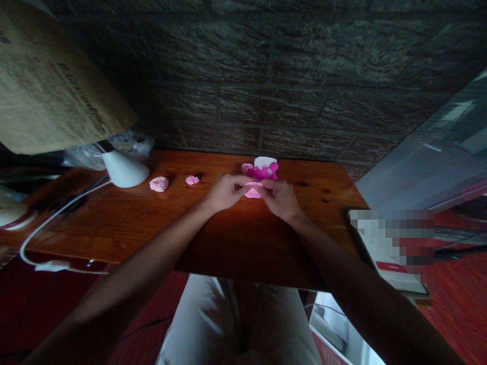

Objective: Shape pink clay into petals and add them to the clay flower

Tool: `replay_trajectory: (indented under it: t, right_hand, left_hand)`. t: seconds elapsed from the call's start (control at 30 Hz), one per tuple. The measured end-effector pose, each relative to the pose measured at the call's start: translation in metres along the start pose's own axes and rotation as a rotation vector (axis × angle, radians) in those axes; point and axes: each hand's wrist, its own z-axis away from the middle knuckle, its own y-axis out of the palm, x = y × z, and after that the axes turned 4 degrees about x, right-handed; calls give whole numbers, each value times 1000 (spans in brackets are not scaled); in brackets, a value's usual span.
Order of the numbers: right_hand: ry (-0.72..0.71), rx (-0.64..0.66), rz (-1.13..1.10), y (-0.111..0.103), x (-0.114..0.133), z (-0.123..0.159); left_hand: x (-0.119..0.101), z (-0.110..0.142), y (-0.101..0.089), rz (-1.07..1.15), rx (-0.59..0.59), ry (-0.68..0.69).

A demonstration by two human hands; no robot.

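Observation:
Near the back of the wooden table (236, 248), both my hands pinch one flattened piece of pink modelling clay (253, 191). My left hand (227, 191) grips its left side between thumb and fingers, and my right hand (282, 198) does the same on the right. Just behind the fingers lie bright magenta clay pieces (262, 174), partly hidden by my hands, with a white piece (266, 161) beyond them. To the left rest a larger pale pink lump (159, 184) and a smaller pink lump (192, 180), both apart from my hands.
A lamp with a white base (125, 170) and a printed shade (64, 81) stands at the left, its white cord (41, 228) looping over the table edge. A dark brick wall (236, 101) rises behind. A flat dark-edged object (380, 248), partly blurred out, lies at the right.

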Motion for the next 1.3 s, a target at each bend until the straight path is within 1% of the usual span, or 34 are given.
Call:
replay_trajectory:
  t: [0.1,0.23,0.3,0.4,0.47,0.57,0.63,0.77,0.87,0.97,1.03,1.17,1.3]
  right_hand:
    - [13,-9,23,1,4,1]
    - [48,-75,-9,5,7,0]
    - [77,-67,-65,6,6,0]
    - [126,-39,-90,6,3,-1]
    - [119,-45,-76,5,0,-1]
    - [63,-46,-73,4,-1,-2]
    - [41,-36,-63,4,-1,-2]
    - [39,-32,-45,4,1,-1]
    - [35,-47,-72,4,2,0]
    - [51,-18,-92,4,2,0]
    - [61,1,-78,5,2,-1]
    - [74,-15,-56,4,0,-2]
    - [76,-12,-70,5,1,-1]
  left_hand:
    - [1,-1,1,34,-7,-35]
    - [-2,-2,2,33,-51,-75]
    - [-3,-2,2,19,-75,-87]
    - [-2,-1,4,-4,-72,-94]
    - [-1,-1,6,5,-69,-86]
    - [-2,-1,7,17,-59,-52]
    - [-3,0,7,12,-33,-28]
    - [-3,0,6,28,22,-5]
    - [0,0,5,32,3,-24]
    - [5,0,6,33,-31,-66]
    - [7,-1,7,49,-32,-86]
    - [6,-1,7,70,-15,-67]
    - [3,1,4,-21,-27,-56]
